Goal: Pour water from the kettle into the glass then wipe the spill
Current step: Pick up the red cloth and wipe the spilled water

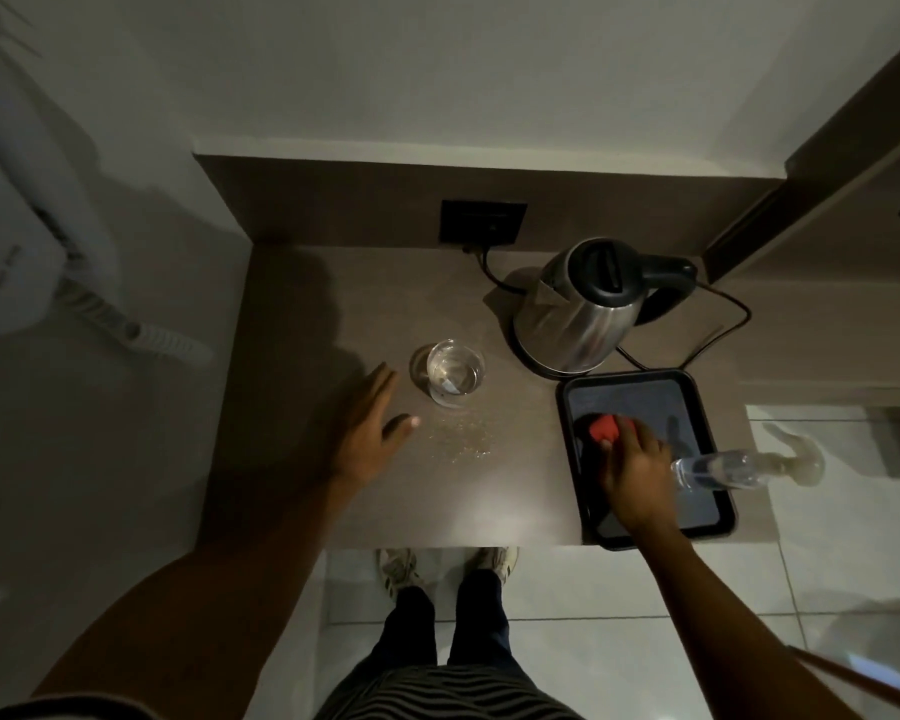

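Note:
A steel kettle [580, 309] with a black lid and handle stands on its base at the back right of the brown table [333, 314]. A clear glass [454, 373] holding water stands mid-table. Spilled droplets [463, 436] glisten just in front of the glass. My left hand [372, 423] hovers open, left of the glass and beside the spill, holding nothing. My right hand [637, 462] reaches into a black tray [697, 402], its fingers closing on a red cloth or sponge [604, 427] lying there.
A clear spray bottle [739, 467] lies across the tray's right side, its nozzle past the table edge. The kettle's black cord [718, 324] loops behind the tray to a wall socket [483, 221]. My legs and shoes stand at the table's front edge.

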`<state>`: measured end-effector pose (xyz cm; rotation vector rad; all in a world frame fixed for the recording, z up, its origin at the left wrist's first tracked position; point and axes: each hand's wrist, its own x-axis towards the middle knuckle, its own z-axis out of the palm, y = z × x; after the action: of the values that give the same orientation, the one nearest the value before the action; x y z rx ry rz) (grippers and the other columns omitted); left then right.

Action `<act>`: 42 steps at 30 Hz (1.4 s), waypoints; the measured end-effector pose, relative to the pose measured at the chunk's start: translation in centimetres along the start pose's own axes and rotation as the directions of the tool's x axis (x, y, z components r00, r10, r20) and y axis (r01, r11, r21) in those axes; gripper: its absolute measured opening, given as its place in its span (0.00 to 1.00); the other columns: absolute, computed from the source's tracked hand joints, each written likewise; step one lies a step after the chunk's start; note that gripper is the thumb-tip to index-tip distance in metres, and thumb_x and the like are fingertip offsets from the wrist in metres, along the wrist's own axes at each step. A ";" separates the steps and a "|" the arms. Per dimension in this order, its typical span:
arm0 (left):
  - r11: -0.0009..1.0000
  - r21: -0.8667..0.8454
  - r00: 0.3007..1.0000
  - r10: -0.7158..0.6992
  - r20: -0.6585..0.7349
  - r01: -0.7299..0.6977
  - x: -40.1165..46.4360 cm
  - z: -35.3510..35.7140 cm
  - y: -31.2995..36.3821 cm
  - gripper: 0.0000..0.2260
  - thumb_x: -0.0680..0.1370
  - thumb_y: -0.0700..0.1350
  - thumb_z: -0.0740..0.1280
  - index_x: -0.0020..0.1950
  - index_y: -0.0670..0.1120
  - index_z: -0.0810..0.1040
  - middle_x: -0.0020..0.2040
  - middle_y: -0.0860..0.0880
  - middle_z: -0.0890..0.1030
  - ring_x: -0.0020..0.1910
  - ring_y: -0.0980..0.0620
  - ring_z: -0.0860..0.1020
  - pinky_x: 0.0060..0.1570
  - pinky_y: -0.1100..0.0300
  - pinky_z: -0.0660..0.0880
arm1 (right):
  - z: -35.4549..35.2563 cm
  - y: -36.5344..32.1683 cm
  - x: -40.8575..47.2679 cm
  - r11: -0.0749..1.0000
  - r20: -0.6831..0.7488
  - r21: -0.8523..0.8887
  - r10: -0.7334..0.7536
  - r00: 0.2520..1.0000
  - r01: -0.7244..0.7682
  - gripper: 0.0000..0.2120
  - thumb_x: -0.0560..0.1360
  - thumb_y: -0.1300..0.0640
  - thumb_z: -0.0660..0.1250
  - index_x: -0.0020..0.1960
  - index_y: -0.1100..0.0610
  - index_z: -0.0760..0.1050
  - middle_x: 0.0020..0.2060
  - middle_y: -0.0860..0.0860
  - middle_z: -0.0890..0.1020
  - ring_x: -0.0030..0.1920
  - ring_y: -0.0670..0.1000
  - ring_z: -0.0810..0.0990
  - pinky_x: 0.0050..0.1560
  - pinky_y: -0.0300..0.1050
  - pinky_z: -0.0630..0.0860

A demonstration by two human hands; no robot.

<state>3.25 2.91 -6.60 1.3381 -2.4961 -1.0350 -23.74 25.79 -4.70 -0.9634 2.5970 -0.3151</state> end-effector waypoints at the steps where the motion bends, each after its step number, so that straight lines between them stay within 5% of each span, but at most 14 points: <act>1: 0.992 0.123 1.000 0.019 -0.023 -0.016 -0.5 -0.4 -1.2 0.34 0.79 0.61 0.63 0.79 0.44 0.61 0.79 0.41 0.61 0.78 0.40 0.60 0.74 0.45 0.58 | 0.1 -1.1 -0.5 0.998 -0.043 0.062 -0.011 0.999 0.014 0.26 0.80 0.46 0.54 0.72 0.61 0.68 0.67 0.64 0.72 0.65 0.68 0.70 0.64 0.62 0.70; 7: 0.833 0.544 0.994 0.064 0.083 -0.099 -1.4 -1.0 -7.0 0.40 0.76 0.71 0.36 0.81 0.49 0.54 0.82 0.43 0.50 0.80 0.43 0.50 0.76 0.44 0.51 | 3.0 -7.1 -0.7 0.983 -0.055 0.148 -0.103 0.993 0.110 0.26 0.83 0.47 0.54 0.77 0.57 0.61 0.75 0.60 0.65 0.71 0.64 0.64 0.68 0.59 0.66; 11: 0.865 0.491 0.995 0.081 0.064 -0.103 -1.4 -0.2 -8.2 0.36 0.78 0.69 0.46 0.81 0.50 0.54 0.83 0.45 0.49 0.81 0.47 0.48 0.77 0.45 0.50 | 7.3 -9.1 -0.1 0.992 -0.061 0.029 -0.119 0.991 0.121 0.27 0.81 0.45 0.51 0.74 0.60 0.64 0.73 0.62 0.66 0.66 0.67 0.68 0.62 0.62 0.72; 15: 0.878 0.467 0.994 0.104 0.029 -0.106 -1.5 -0.3 -8.7 0.33 0.79 0.66 0.52 0.80 0.51 0.57 0.82 0.45 0.53 0.81 0.47 0.52 0.76 0.45 0.52 | 10.5 -12.4 -1.1 0.993 -0.270 0.065 0.113 0.956 -0.099 0.25 0.81 0.48 0.55 0.72 0.62 0.66 0.71 0.64 0.68 0.64 0.67 0.69 0.63 0.58 0.67; 18: 0.887 0.450 0.993 0.121 0.001 -0.109 -1.3 -0.1 -8.7 0.28 0.81 0.59 0.51 0.80 0.50 0.60 0.82 0.46 0.55 0.80 0.46 0.54 0.76 0.45 0.53 | 13.3 -18.2 -3.3 0.952 -0.260 0.212 0.274 0.926 -0.222 0.26 0.80 0.48 0.54 0.72 0.62 0.68 0.69 0.65 0.71 0.63 0.68 0.72 0.64 0.55 0.64; 21: 0.891 0.440 0.990 0.140 -0.030 -0.112 -1.3 0.4 -8.9 0.25 0.82 0.52 0.51 0.79 0.50 0.61 0.81 0.46 0.57 0.80 0.47 0.55 0.76 0.45 0.54 | 16.1 -22.4 -6.3 0.984 -0.189 0.153 -0.064 0.980 0.094 0.26 0.81 0.45 0.54 0.70 0.61 0.71 0.65 0.67 0.75 0.60 0.69 0.76 0.59 0.62 0.74; 24: 0.886 0.449 0.990 0.140 -0.024 -0.115 -1.5 0.2 -9.1 0.25 0.81 0.50 0.50 0.79 0.49 0.60 0.81 0.46 0.57 0.80 0.47 0.55 0.76 0.45 0.54 | 16.2 -19.6 -6.3 0.885 -0.053 0.020 -0.464 0.884 0.466 0.25 0.82 0.44 0.53 0.71 0.60 0.70 0.65 0.64 0.76 0.63 0.64 0.74 0.59 0.61 0.76; 26: 0.893 0.432 0.989 0.147 -0.024 -0.122 -1.5 0.1 -9.1 0.25 0.81 0.50 0.50 0.79 0.48 0.61 0.81 0.45 0.58 0.80 0.46 0.56 0.76 0.44 0.56 | 14.7 -15.6 -4.5 0.837 -0.041 -0.056 -0.546 0.837 0.544 0.26 0.83 0.43 0.50 0.71 0.58 0.69 0.65 0.63 0.75 0.61 0.63 0.72 0.59 0.58 0.75; 30: 0.895 0.428 0.989 0.145 -0.021 -0.122 -1.6 0.0 -9.1 0.25 0.81 0.49 0.51 0.79 0.48 0.62 0.81 0.46 0.59 0.80 0.46 0.57 0.76 0.45 0.55 | 11.0 -10.6 -0.3 0.988 -0.231 -0.029 -0.153 0.961 0.151 0.25 0.81 0.47 0.55 0.70 0.61 0.69 0.67 0.65 0.71 0.60 0.67 0.71 0.59 0.61 0.72; 33: 0.885 0.452 0.992 0.129 -0.007 -0.112 -1.4 0.0 -8.9 0.25 0.81 0.50 0.51 0.80 0.48 0.60 0.82 0.46 0.56 0.80 0.47 0.54 0.77 0.46 0.53 | 11.4 -13.4 0.7 0.976 -0.351 0.117 0.215 0.911 -0.185 0.23 0.81 0.51 0.57 0.71 0.61 0.68 0.68 0.66 0.69 0.62 0.69 0.69 0.61 0.64 0.70; 35: 0.880 0.464 0.994 0.109 0.002 -0.098 -1.4 0.0 -8.9 0.26 0.81 0.50 0.51 0.80 0.49 0.59 0.82 0.47 0.55 0.81 0.47 0.53 0.77 0.47 0.52 | 12.6 -17.3 -0.7 0.942 -0.341 0.222 0.317 0.885 -0.252 0.23 0.80 0.53 0.58 0.72 0.61 0.69 0.67 0.67 0.70 0.62 0.70 0.69 0.63 0.62 0.68; 39: 0.891 0.439 0.992 0.129 -0.009 -0.112 -1.4 0.1 -8.8 0.26 0.80 0.47 0.52 0.79 0.47 0.61 0.81 0.46 0.58 0.80 0.47 0.57 0.76 0.46 0.55 | 15.9 -22.4 -6.4 0.989 -0.183 0.149 0.035 0.983 -0.008 0.24 0.78 0.48 0.58 0.70 0.60 0.70 0.64 0.68 0.75 0.59 0.70 0.75 0.57 0.65 0.76; 42: 0.893 0.436 0.991 0.133 -0.011 -0.115 -1.6 0.0 -8.9 0.27 0.78 0.46 0.52 0.79 0.46 0.62 0.81 0.46 0.60 0.79 0.46 0.58 0.75 0.46 0.55 | 16.0 -20.7 -7.7 0.957 -0.018 0.087 -0.278 0.960 0.278 0.26 0.79 0.44 0.58 0.71 0.58 0.68 0.65 0.65 0.75 0.61 0.67 0.76 0.57 0.63 0.77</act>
<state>10.32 0.82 -11.84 1.2529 -2.8463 -0.4277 0.23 14.15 -10.74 -1.2987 2.4272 -0.5007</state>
